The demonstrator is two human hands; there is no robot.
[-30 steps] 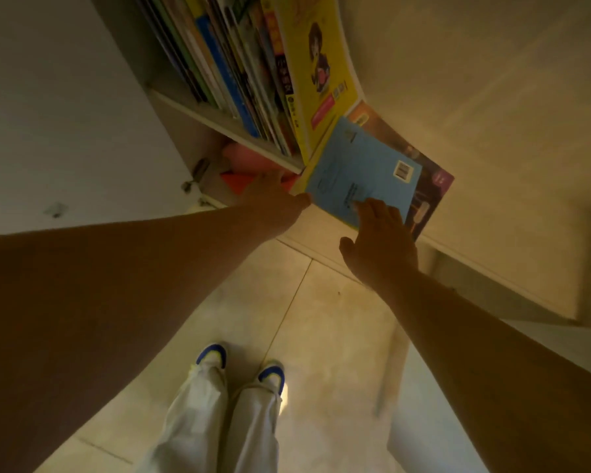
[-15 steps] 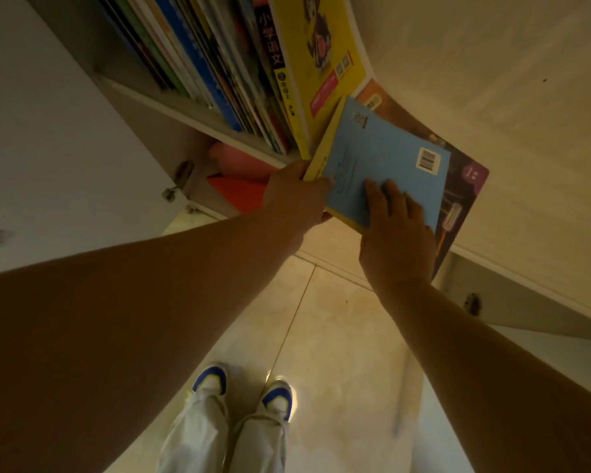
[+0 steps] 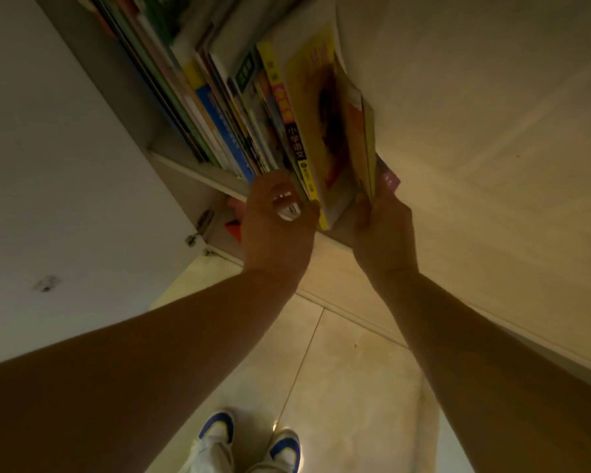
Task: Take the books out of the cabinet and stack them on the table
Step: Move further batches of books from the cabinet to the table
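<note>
Surroundings: floor, footwear, door hardware.
Pale tiled floor (image 3: 348, 387) with a grout line running toward the viewer. Two white-and-blue shoes (image 3: 219, 428) stand side by side below light trousers (image 3: 205, 455). A metal hinge (image 3: 200, 227) sits on the door edge.

Glossy paper books (image 3: 287, 131), smooth matt cabinet (image 3: 458, 131), polished floor tiles (image 3: 348, 387)

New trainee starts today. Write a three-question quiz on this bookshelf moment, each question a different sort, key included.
1. True or false: the books stand in the cabinet.
2. Which hand touches the yellow book's right side?
A. left hand
B. right hand
3. Fill in: the shoes have ____ toe caps.

Key: 1 true; 2 B; 3 blue.
</note>
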